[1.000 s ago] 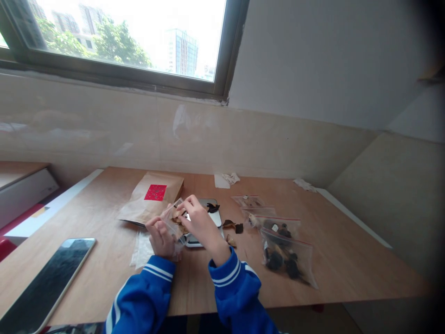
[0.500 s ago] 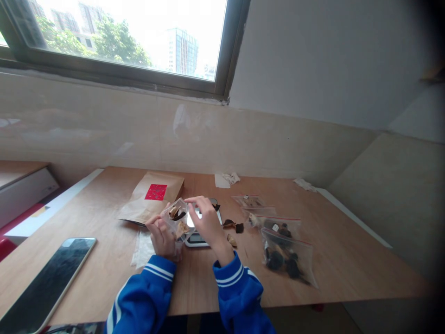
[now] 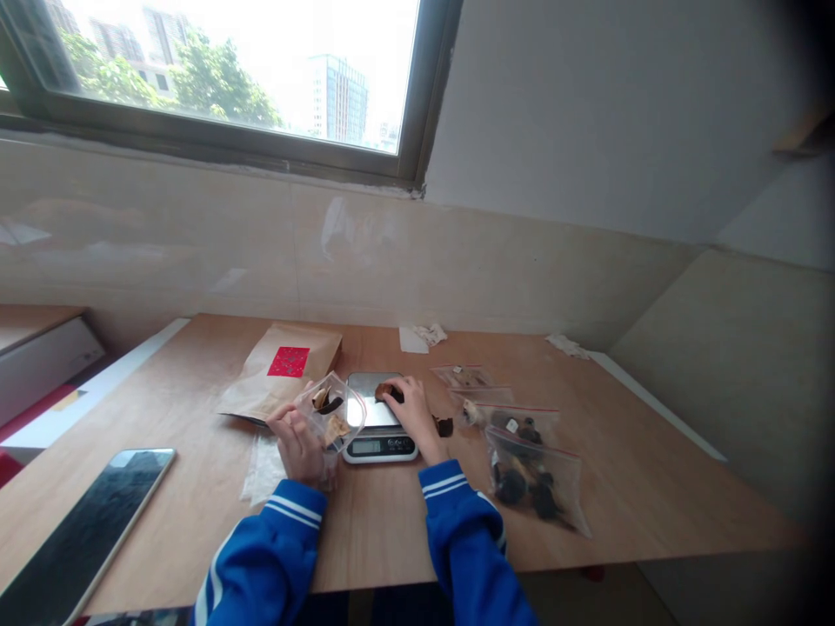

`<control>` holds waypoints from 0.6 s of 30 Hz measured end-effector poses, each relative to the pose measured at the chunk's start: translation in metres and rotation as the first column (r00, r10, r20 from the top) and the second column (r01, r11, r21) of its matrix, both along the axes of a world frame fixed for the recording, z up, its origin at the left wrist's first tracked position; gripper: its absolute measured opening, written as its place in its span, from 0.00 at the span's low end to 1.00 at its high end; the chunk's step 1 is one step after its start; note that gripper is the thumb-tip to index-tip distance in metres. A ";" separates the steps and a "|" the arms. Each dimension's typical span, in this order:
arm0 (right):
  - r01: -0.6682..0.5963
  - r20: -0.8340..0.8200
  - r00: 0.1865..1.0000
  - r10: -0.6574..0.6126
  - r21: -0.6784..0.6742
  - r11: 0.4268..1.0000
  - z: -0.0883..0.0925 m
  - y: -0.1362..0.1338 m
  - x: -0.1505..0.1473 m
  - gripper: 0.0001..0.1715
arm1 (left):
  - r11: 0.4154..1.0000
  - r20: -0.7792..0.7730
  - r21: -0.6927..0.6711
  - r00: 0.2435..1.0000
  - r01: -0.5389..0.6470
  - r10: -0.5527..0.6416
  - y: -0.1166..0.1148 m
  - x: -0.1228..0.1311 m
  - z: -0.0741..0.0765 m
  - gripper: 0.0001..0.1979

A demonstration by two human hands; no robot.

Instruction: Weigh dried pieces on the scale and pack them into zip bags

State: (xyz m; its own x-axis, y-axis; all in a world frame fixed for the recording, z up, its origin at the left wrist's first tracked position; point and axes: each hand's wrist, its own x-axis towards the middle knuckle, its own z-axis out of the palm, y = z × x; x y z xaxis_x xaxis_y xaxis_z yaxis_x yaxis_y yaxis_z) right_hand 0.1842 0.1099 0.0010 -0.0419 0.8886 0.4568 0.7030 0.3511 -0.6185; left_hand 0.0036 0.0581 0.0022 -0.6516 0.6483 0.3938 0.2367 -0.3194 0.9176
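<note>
A head camera faces forward, down at left hand (image 3: 300,448) and right hand (image 3: 410,413).

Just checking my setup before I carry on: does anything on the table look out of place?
One thing stands out: a dark piece lies loose on the wooden table, just right of the digital scale, outside the zip bags that hold similar dark pieces. Nothing else looks spilled or damaged.

Blue sleeves (image 3: 269,552), white stripes (image 3: 295,511), red label (image 3: 288,362), brown bag (image 3: 246,398), seemingly dark-brown piece (image 3: 390,393)

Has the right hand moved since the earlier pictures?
Yes, rightward: the right hand now sits over the right side of the kitchen scale.
</note>
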 end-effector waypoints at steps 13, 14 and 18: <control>-0.047 -0.241 0.968 0.068 0.093 0.995 0.076 -0.037 -0.035 0.05 | 0.999 0.008 0.008 0.999 0.031 -0.031 0.001 0.000 -0.002 0.13; -0.087 -0.207 0.973 0.105 0.095 0.992 0.082 -0.040 -0.041 0.06 | 0.999 0.021 0.013 0.999 0.046 -0.046 0.001 0.000 -0.002 0.13; -0.209 -0.120 0.969 0.218 0.085 0.974 0.086 -0.048 -0.063 0.09 | 0.997 0.041 0.033 0.997 0.063 -0.064 0.000 0.001 -0.003 0.12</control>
